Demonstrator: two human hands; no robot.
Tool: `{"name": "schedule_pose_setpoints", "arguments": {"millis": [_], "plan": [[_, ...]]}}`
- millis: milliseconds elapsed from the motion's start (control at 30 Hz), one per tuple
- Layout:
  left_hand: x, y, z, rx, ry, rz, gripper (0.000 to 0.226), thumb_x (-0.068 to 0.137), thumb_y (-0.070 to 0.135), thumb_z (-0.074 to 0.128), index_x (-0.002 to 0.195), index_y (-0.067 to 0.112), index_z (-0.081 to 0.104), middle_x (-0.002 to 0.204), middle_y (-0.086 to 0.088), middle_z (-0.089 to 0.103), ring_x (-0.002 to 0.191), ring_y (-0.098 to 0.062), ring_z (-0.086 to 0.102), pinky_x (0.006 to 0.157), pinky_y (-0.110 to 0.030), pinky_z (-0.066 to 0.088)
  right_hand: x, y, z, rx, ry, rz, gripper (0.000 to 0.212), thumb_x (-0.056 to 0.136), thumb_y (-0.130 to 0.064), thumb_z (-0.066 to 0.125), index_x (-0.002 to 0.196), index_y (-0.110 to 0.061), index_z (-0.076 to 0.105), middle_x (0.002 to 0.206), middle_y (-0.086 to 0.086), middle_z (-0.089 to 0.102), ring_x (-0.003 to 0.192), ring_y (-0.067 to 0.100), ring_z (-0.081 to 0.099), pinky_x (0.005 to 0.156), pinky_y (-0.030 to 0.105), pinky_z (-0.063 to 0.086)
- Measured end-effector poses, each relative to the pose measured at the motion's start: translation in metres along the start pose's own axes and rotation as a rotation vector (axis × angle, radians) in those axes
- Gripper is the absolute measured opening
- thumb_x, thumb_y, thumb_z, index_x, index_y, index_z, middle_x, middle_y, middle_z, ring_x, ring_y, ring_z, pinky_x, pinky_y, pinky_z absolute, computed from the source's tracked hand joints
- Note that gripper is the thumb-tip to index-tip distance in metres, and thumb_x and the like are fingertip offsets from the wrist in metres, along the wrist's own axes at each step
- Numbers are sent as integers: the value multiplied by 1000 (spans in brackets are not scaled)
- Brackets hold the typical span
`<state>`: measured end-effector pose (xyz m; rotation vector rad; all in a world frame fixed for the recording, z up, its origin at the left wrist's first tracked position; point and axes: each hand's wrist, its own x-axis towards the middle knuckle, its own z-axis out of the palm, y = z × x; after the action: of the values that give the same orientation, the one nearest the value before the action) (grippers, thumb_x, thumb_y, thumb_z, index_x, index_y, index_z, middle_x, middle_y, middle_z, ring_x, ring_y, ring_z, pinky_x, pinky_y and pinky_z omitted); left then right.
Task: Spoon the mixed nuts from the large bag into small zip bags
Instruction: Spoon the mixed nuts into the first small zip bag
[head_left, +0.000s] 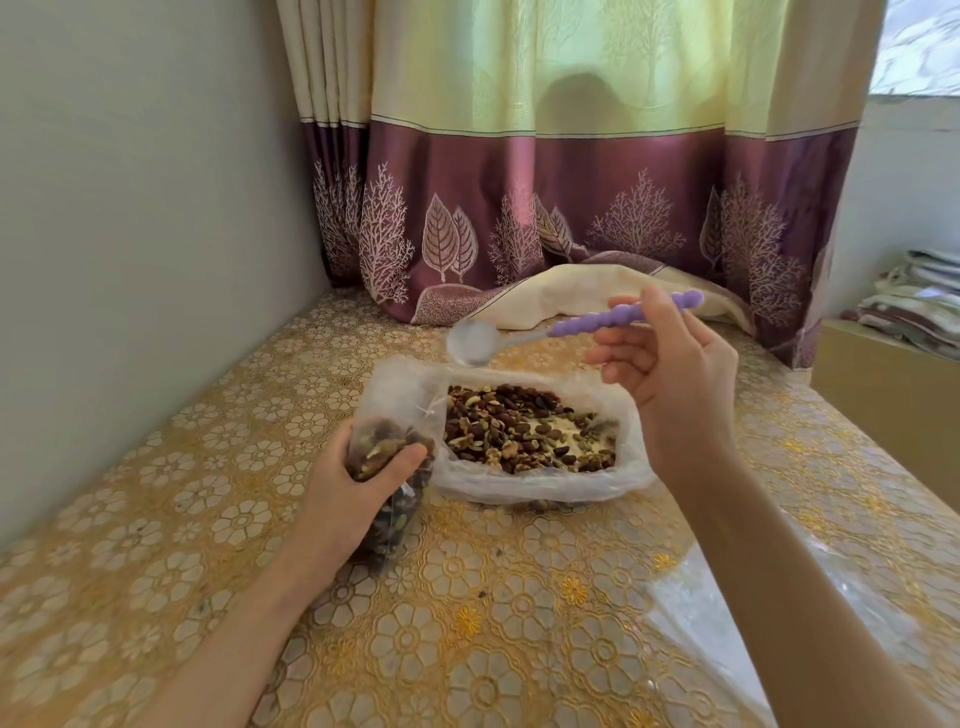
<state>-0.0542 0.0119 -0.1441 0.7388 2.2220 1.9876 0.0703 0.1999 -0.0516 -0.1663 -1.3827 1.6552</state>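
Note:
The large clear bag lies open on the table, with mixed nuts spread inside it. My left hand grips a small zip bag filled with nuts, just left of the large bag. My right hand holds a spoon by its purple beaded handle, raised above the far edge of the large bag. The spoon's metal bowl looks empty and points left.
The table wears a yellow floral cover and meets a grey wall on the left. A purple and yellow curtain hangs behind, its hem bunched on the table. A clear plastic sheet lies at the near right. Folded cloths sit at far right.

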Motion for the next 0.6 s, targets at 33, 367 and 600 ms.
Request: {"name": "schedule_pose_setpoints", "arguments": {"millis": [33,367,600], "plan": [[0,0,0,-7,25,7,40,52,52,69,87,39,55,78,21,64,69,16,58,51,-5,43,4,2,-5,13,49,43,30,96,-21,52,74,-6,65,62,8,69,49,13,60,45,18,47],[1,0,-2,72,102,112,39,56,54,66,88,34,54,87,12,60,72,14,56,58,-10,43,23,40,-55,-671,259,-112,38,98,-28,46,65,-15,59,53,-18,65,42,1,57,63,29,48],[3,1,-4,152,114,192,62,57,63,61,107,25,57,96,20,60,83,17,55,63,-12,39,28,49,-70,-694,232,54,40,99,-25,44,64,-13,58,48,-6,63,39,1,54,47,17,41]]}}
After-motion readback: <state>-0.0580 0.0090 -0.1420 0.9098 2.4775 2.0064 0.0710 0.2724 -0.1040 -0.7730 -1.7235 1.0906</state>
